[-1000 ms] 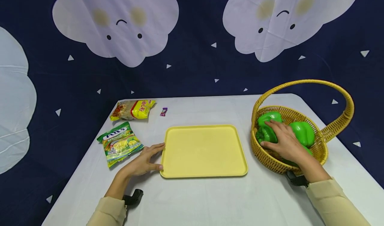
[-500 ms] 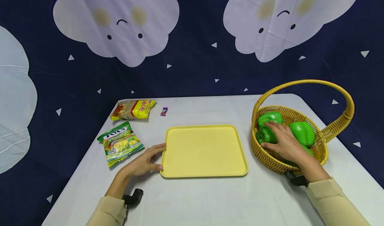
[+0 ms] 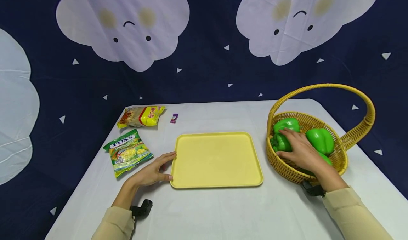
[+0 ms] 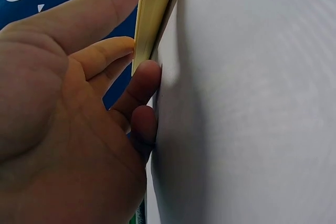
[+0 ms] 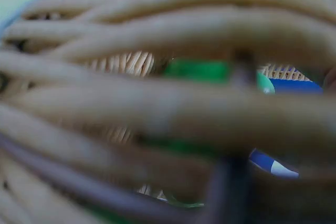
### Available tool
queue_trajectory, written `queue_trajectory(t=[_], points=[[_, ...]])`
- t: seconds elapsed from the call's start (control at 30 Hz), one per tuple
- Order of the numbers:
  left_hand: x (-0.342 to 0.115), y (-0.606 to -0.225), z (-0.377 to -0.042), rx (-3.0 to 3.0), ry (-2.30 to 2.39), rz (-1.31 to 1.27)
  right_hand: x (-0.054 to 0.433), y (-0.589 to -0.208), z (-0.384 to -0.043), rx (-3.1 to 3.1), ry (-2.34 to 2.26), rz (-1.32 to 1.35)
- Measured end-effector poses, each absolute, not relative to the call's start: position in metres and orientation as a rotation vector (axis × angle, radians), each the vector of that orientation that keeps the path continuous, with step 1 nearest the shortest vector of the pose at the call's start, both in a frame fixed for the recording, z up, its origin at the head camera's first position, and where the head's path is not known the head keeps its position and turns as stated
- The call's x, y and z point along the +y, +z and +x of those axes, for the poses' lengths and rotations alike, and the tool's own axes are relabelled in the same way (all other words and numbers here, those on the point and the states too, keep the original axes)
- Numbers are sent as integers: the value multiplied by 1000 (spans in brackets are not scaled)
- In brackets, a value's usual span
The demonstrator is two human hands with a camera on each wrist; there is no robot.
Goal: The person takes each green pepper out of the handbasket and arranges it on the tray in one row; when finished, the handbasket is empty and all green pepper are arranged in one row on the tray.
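Observation:
My left hand (image 3: 149, 172) lies at the left edge of a yellow tray (image 3: 216, 160), its thumb and forefinger touching the rim. The left wrist view has the thumb and a finger at the tray's side (image 4: 152, 14), with other fingertips down on the white cloth. Inside a wicker basket (image 3: 283, 169) on the right, my right hand (image 3: 301, 151) grips a green bell pepper (image 3: 280, 142) between thumb and fingers. Another green pepper (image 3: 287, 124) lies behind it, and a third pepper (image 3: 320, 141) sits right of the hand. Blurred wicker strands (image 5: 157, 103) cover most of the right wrist view.
A green Fox's candy bag (image 3: 128, 153) lies left of the tray. Behind it are a yellow-and-brown food packet (image 3: 141, 116) and a small purple wrapped candy (image 3: 174, 118). The basket's tall handle (image 3: 325, 87) arches over its opening. White cloth (image 3: 216, 215) covers the table.
The gripped pepper has turned and shifted slightly left in the basket, along with small movements of the right fingers. The left hand and tray keep their places.

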State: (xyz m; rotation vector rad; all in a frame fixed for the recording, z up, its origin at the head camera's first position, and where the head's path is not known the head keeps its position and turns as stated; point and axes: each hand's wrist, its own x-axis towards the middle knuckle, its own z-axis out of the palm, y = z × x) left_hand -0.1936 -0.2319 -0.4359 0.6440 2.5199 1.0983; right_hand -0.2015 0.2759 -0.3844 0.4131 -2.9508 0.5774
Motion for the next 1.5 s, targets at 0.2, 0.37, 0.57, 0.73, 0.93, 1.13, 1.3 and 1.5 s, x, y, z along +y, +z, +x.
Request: queue_trajectory(t=[0.2,0.37,0.57,0.73,0.93,1.13,1.3,1.5], points=[[-233,-437,-194,2507,1107,656,274,-385,-202,-2965,543,404],[-232,-436,-194,2500,1111,652,274,-385,-201,-2973,525,401],[-232,-436,-194,2493,1112,648,275,-386,-201,-2948,511,419],[-231,-436,-194,2481,1120,627,275,-387,-200,-2927,490,439],[-231,-436,-193,2477,1133,604,274,-388,-200,-2923,475,442],[-232,-435,-193,2484,1135,628,275,-389,-201,-2931,464,435],[-232,-435,-192,2485,1133,629,276,-388,-201,-2939,463,437],[-232,-436,-192,2483,1131,614,277,-388,-201,-2958,472,428]])
